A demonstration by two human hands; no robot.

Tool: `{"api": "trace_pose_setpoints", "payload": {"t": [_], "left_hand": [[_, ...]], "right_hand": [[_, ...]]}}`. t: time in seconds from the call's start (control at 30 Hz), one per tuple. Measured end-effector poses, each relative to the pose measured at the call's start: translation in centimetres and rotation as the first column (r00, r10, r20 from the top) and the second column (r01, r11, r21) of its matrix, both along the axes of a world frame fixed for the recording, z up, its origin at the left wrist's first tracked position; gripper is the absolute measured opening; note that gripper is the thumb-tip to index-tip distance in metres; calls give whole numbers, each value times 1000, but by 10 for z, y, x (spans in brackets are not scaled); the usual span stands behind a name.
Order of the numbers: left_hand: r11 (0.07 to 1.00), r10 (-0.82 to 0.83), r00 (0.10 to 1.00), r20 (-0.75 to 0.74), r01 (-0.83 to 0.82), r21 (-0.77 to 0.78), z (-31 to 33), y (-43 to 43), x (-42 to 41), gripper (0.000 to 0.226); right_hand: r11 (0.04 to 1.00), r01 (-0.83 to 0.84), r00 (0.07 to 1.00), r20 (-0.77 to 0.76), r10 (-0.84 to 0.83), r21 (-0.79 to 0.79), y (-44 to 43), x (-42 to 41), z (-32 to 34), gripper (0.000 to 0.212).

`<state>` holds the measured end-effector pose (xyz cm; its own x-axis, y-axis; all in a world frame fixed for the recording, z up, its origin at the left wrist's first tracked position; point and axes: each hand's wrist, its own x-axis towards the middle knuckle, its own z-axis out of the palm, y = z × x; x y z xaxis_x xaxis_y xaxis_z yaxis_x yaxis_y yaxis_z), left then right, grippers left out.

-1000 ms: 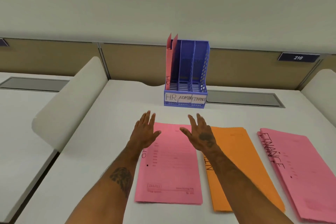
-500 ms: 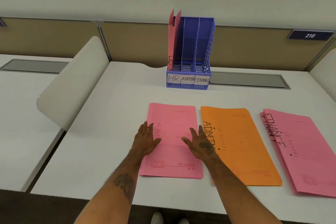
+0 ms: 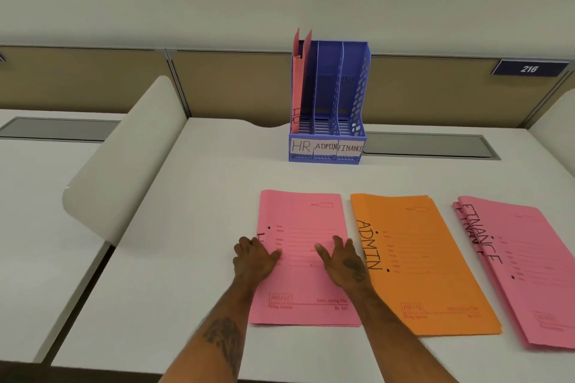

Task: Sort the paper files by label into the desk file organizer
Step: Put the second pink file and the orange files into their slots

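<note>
A blue three-slot desk file organizer (image 3: 354, 109) stands at the back of the white desk, labelled HR, ADMIN and FINANCE. A pink file (image 3: 299, 84) stands upright in its HR slot. On the desk lie a pink HR file (image 3: 303, 218), an orange ADMIN file (image 3: 420, 258) and a stack of pink FINANCE files (image 3: 529, 264). My left hand (image 3: 253, 258) rests on the left edge of the flat HR file, covering part of its label. My right hand (image 3: 343, 260) lies on that file's right edge. The fingers of both hands are fairly straight.
A curved white divider panel (image 3: 124, 162) rises at the desk's left side, with a second desk (image 3: 31, 227) beyond it. A tan partition wall (image 3: 217, 84) with a "216" plate (image 3: 529, 68) runs behind. A grey cable hatch (image 3: 429, 146) sits right of the organizer.
Both hands have drawn back from near the organizer and lowered onto the flat HR file's side edges. The camera view has shifted, so the files' labels now show.
</note>
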<state>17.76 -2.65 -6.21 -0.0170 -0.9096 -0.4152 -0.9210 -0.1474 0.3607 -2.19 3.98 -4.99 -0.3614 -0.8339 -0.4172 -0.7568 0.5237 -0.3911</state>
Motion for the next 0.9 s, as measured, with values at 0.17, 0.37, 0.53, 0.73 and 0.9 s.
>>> {"api": "trace_pose_setpoints", "payload": {"t": [0.17,0.37,0.53,0.73,0.9], "left_hand": [[998,64,982,-180,-62,18,3,-6,-5,69],[992,115,818,-563,-127,18,11,-5,-3,55],[986,88,762,-642,-158,-52,35,-10,-5,45],[972,42,669,-742,-199,-124,79,-22,-26,42],[956,-49,607,-793,-200,-213,115,-29,-51,37]], "right_hand": [[987,130,989,83,-122,-95,-9,-3,5,70],[972,203,970,161,-183,-121,-11,-9,9,67],[977,198,949,266,-171,-80,-16,-15,26,70],[958,135,951,306,-53,-253,-63,-11,113,70],[870,53,976,211,60,-490,-107,-10,216,74]]}}
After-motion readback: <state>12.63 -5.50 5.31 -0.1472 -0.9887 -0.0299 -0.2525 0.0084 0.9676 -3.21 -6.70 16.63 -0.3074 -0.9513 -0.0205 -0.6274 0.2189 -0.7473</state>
